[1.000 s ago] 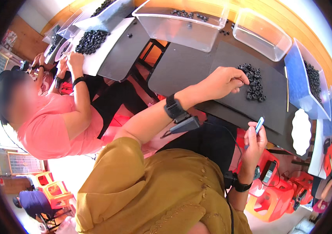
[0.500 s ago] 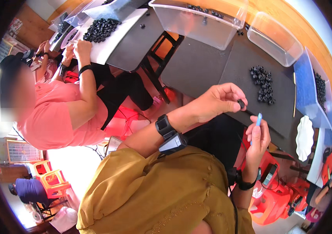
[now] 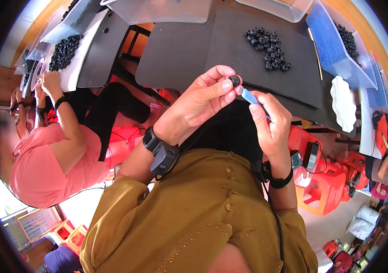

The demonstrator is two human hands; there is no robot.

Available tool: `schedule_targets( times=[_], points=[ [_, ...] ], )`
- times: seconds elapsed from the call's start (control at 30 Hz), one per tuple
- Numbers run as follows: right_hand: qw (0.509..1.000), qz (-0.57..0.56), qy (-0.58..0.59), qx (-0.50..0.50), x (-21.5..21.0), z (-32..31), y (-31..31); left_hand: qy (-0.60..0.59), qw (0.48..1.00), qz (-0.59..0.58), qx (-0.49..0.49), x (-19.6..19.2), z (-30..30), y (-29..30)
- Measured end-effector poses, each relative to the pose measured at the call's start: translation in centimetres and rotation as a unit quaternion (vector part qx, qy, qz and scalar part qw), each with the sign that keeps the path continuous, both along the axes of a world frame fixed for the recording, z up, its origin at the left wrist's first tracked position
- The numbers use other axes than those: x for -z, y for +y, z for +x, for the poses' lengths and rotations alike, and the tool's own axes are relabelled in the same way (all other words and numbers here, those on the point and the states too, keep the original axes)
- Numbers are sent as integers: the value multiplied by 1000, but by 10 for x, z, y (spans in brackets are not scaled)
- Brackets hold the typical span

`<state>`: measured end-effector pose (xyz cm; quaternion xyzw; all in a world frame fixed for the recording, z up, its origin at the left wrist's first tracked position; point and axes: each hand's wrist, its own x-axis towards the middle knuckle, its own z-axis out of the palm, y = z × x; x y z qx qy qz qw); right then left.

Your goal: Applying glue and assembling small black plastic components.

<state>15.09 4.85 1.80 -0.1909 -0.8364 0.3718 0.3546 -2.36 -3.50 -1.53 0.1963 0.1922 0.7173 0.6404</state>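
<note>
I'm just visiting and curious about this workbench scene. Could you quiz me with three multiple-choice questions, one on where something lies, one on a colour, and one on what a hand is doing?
1. Where does the pile of small black round parts lie?
A. on the dark mat
B. on a red stool
C. in the person's lap

2. What colour is the thin tool in the right hand?
A. yellow
B. light blue
C. green

3. What is the left hand doing?
A. resting flat on the mat
B. pinching one small black part
C. hanging empty at the side

Answers:
1. A, the heap sits on the dark mat ahead of both hands.
2. B, the stick between the right fingers is pale blue.
3. B, thumb and forefinger grip one small black part close to the tool's tip.
</note>
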Motion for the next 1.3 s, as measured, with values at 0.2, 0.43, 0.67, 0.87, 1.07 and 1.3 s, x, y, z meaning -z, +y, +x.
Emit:
schedule_targets(
  times=[0.2, 0.43, 0.67, 0.87, 1.07, 1.3],
  points=[
    [999, 43, -18, 5, -2, 1, 4, -8, 1000, 18, 13, 4, 5, 1],
    [998, 58, -21, 7, 0, 0, 5, -27, 999, 17, 38, 6, 5, -1],
    [998, 60, -22, 6, -2, 2, 5, -29, 998, 24, 41, 8, 7, -1],
    [988, -27, -25, 150, 18, 3, 39, 70, 984, 97, 132, -17, 28, -10],
    [952, -285, 103, -43, -7, 3, 16, -14, 996, 24, 90, 1, 13, 3],
    [895, -395, 157, -138, 10, -13, 8, 10, 998, 4, 60, 8, 19, 3]
  ],
)
